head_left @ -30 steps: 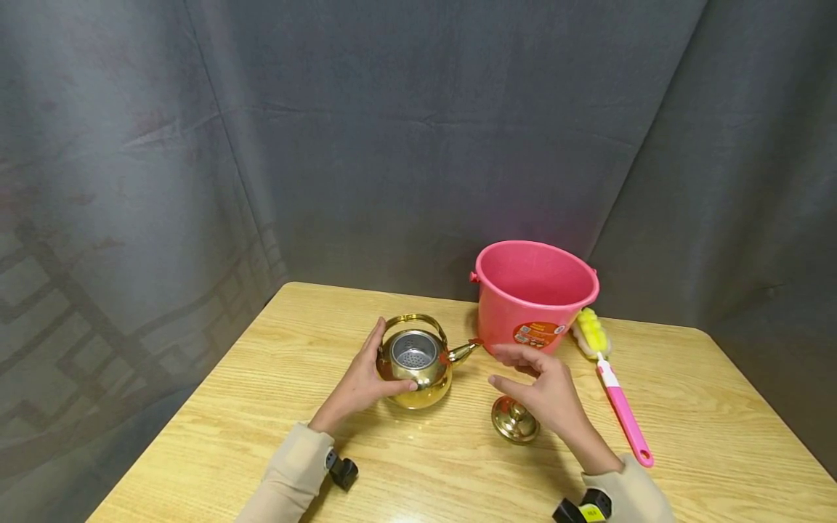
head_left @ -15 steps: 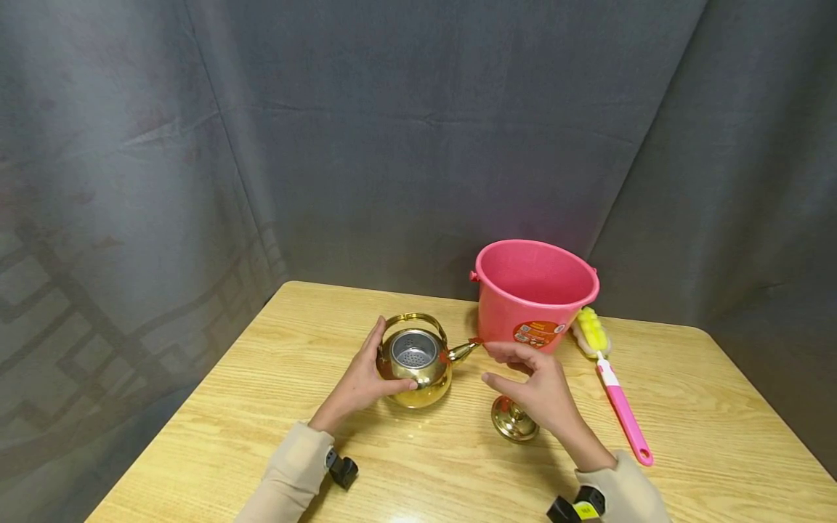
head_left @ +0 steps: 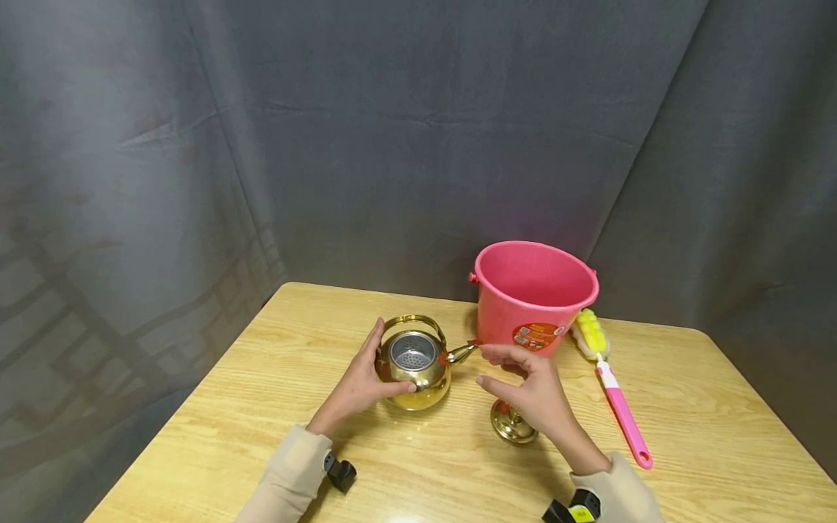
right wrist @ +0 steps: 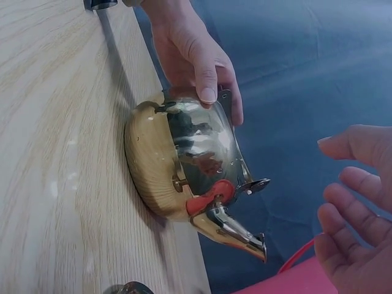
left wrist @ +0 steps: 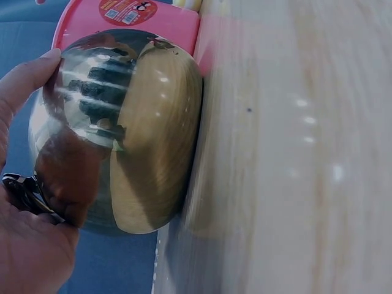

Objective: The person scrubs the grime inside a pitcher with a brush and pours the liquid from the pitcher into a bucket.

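Observation:
A shiny gold teapot (head_left: 426,396) stands on the wooden table, lidless, with a perforated steel strainer (head_left: 412,353) in its mouth and its hoop handle raised. My left hand (head_left: 363,379) grips the pot from the left, thumb along the near side and fingers by the handle's base. The right wrist view shows this thumb at the pot's upper body (right wrist: 195,131). My right hand (head_left: 535,391) hovers with fingers and thumb apart, holding nothing, just right of the spout (head_left: 461,354). Beneath it lies the gold lid (head_left: 508,427), its knob partly hidden by the hand.
A pink bucket (head_left: 503,319) with an orange label stands behind the spout. Right of it lies a brush with a yellow sponge head (head_left: 592,334) and pink handle (head_left: 626,421). Grey curtains (head_left: 418,145) hang behind the table (head_left: 405,479).
My right hand has drifted slightly left toward the spout, covering more of the lid's knob. The left hand and teapot have stayed in place.

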A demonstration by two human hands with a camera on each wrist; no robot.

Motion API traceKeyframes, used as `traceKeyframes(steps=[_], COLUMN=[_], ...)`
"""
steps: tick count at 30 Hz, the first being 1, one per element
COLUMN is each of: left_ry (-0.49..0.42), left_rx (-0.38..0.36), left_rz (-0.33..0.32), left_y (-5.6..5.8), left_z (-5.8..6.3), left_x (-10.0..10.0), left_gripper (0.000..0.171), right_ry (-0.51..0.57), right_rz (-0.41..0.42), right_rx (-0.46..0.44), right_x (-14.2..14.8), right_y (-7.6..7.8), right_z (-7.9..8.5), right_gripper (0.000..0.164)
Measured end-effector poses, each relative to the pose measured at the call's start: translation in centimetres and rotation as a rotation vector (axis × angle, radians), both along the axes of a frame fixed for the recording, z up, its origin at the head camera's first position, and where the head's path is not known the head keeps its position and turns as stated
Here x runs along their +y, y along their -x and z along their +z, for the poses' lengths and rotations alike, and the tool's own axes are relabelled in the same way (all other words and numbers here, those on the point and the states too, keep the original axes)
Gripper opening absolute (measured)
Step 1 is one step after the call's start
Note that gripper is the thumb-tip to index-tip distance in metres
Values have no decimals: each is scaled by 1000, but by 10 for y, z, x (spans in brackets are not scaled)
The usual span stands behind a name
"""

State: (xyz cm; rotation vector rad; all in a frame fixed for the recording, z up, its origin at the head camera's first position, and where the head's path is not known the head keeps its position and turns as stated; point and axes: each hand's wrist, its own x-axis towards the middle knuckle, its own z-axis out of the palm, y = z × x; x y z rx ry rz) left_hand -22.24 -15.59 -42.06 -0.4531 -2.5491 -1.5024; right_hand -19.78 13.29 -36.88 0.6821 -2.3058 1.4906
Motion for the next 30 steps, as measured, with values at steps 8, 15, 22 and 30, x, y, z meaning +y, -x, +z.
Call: traceKeyframes(steps=[8, 15, 22, 30], left_ry=[-4, -10, -9, -4], left_rx=[4, 5, 9, 11], left_rz=[-5, -14, -13, -14], left_y=[0, 1, -1, -2], left_z=[1, -1, 2, 2], left_x=[-1, -1, 0, -1], left_gripper=[124, 124, 123, 123], right_ry=[-7, -14, 9, 17], right_rz=[19, 33, 67, 103], right_rx=[22, 1, 2, 2], right_x=[-3, -6, -11, -16], right_y=[1, 3, 4, 6], right_z=[2, 3, 6, 6], right_gripper=[35, 36, 38, 36])
